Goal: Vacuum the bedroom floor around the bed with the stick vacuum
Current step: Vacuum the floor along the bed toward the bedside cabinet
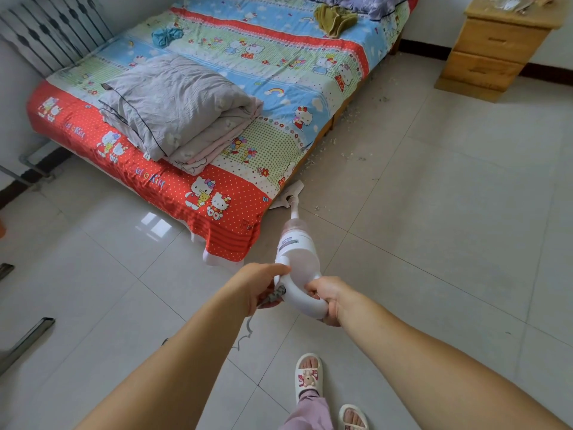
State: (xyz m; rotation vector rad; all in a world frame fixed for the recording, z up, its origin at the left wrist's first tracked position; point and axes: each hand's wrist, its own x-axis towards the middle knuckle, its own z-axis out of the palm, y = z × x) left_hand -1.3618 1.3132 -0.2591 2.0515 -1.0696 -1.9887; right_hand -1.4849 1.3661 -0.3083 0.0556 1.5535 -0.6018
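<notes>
My right hand (325,297) is clenching the white looped handle of the white plastic stick vacuum (297,252). My left hand (262,282) is gripping the loop's other side, grey cord (274,295) bunched under the fingers. The vacuum's flat white floor head (290,193) is sitting on the glossy pale tile floor (434,197), touching the corner of the low bed in a red-and-blue cartoon sheet (217,193). Pale crumbs (347,153) are lying along the bed's edge. A folded grey quilt (176,107) is lying on the bed; a wooden two-drawer nightstand (493,48) is standing by the far wall.
</notes>
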